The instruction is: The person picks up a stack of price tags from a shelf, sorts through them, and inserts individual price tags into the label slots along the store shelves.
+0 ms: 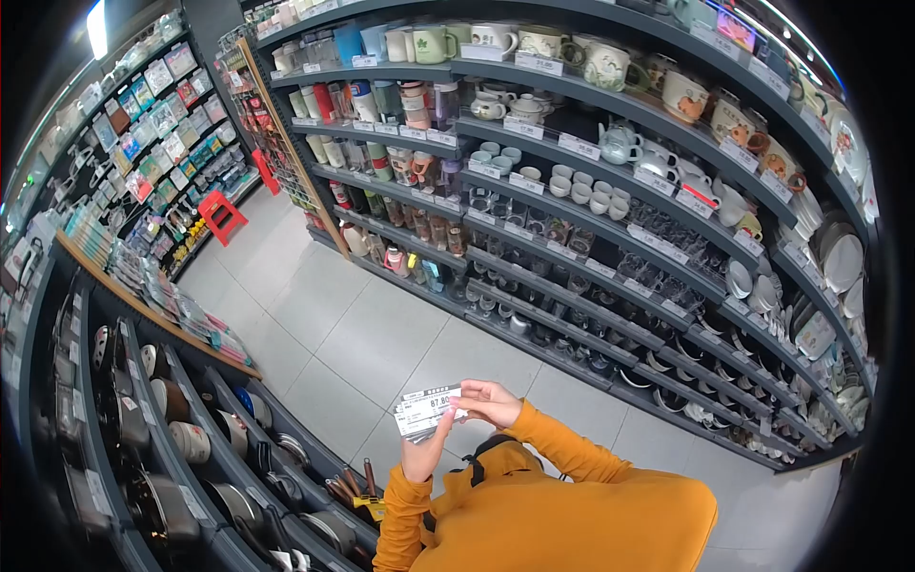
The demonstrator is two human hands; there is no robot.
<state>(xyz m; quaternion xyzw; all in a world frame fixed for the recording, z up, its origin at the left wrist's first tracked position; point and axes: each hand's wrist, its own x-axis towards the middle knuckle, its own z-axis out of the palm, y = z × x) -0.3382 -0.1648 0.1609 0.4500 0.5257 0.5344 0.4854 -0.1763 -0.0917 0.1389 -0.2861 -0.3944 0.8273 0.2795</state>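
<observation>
A small stack of white price labels (pixel 429 412) is held in front of my body, the top one printed with "87.80". My left hand (pixel 425 458) grips the stack from below, its thumb lying over the front. At the upper right edge, my right hand (pixel 491 404) pinches the labels between thumb and fingers. Both arms are in orange sleeves. How many labels lie beneath the top one, I cannot tell.
Shelves of mugs (pixel 435 44), small cups (pixel 599 195), teapots (pixel 620 143) and glassware line the far side. Pots and pans (pixel 162 503) fill the left shelves. A red folding stool (pixel 222 217) stands on the tiled floor (pixel 372 324) by hanging packets (pixel 157 114).
</observation>
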